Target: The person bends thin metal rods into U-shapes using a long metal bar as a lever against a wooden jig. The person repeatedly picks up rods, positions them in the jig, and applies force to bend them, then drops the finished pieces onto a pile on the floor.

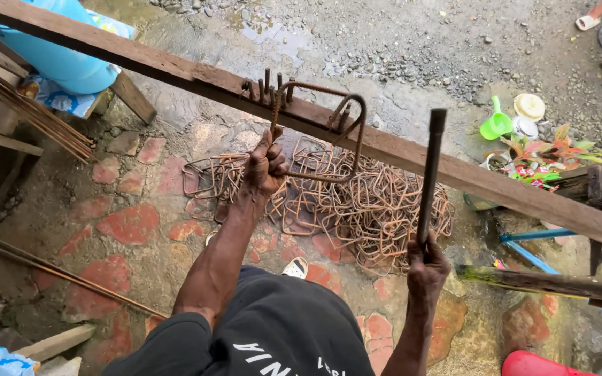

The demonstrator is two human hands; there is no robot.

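The rusty rebar stirrup sits partly bent among the steel pegs on the wooden plank. The left hand is clenched round its free end. The right hand is closed on an upright bending pipe, clear of the bar. Judgement: bending is mid-way; the next bend calls for seating the pipe. Finished stirrups lie heaped below.

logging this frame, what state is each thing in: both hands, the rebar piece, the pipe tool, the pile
left hand: closed around the rebar piece
rebar piece: bent into a partial loop, set among pegs on the wooden beam
right hand: gripping the pipe tool
pipe tool: held upright
stirrup pile: heaped on the ground
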